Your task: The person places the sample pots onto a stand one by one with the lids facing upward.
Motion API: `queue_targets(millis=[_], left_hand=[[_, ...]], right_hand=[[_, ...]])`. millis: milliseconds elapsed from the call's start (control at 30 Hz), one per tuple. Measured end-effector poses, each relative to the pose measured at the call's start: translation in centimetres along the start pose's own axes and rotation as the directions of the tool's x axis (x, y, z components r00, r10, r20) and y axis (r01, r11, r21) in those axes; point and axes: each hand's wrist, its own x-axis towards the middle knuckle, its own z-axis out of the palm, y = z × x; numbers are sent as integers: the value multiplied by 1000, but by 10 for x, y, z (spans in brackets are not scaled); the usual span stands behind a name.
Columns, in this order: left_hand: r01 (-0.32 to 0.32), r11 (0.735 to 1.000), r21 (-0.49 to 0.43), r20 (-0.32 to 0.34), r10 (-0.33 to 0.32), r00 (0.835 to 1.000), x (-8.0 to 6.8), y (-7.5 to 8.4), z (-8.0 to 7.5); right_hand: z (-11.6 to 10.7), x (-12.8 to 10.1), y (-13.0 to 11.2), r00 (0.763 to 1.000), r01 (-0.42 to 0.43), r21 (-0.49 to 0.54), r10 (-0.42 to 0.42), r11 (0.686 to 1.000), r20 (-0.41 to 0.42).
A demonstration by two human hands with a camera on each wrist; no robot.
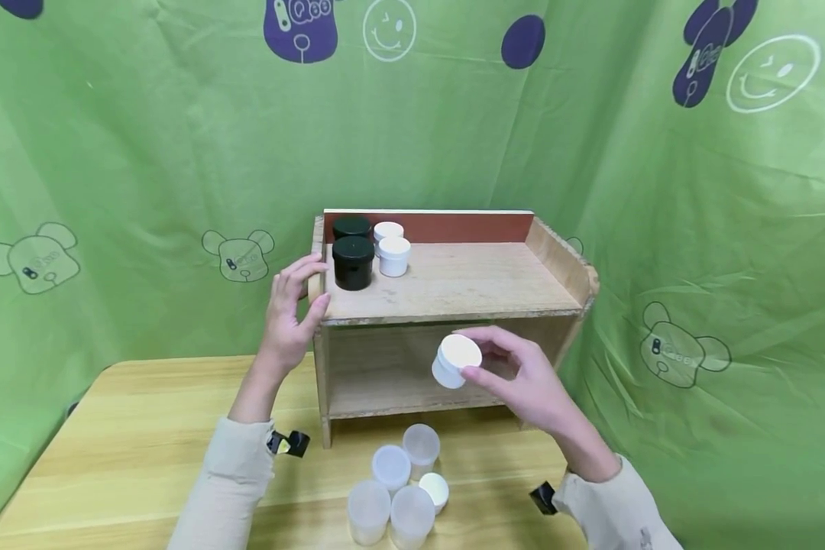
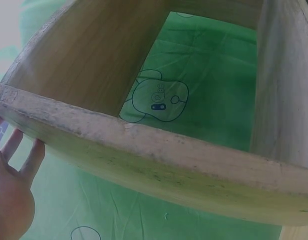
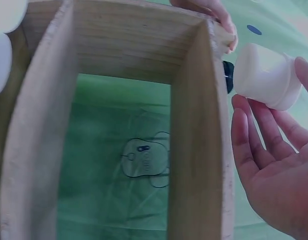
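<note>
Lifted too low, the white round plastic jar (image 1: 456, 362) the right hand (image 1: 528, 382) pinches could clip the tan two-tier wooden shelf (image 1: 467, 286)

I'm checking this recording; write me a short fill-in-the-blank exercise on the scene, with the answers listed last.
1. The right hand holds a jar coloured ____.
2. In the head view, the left hand touches the shelf at its ____ end.
3. Beside two white jars on top stand two ____ jars.

Missing words: white; left; black.
</note>
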Motion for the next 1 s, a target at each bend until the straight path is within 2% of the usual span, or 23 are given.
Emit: queue_targets(millis=[200,400,567,1000], left_hand=[[16,1000,-5,-2,-16,1000,1,1,0],[19,1000,-6,-2,-19,1000,0,1,1],[11,1000,-9,-3,-11,1000,0,1,1],[3,1000,-11,-6,-3,1000,0,2,1]], right_hand=[[-9,24,-9,999,-18,-3,18,1000,-44],[-15,48,-14,994,-89,49,92,995,-66],[-18,71,-13,985,-138,44,142,989,-102],[-10,124,-8,954,-209,15,207,978,-215]])
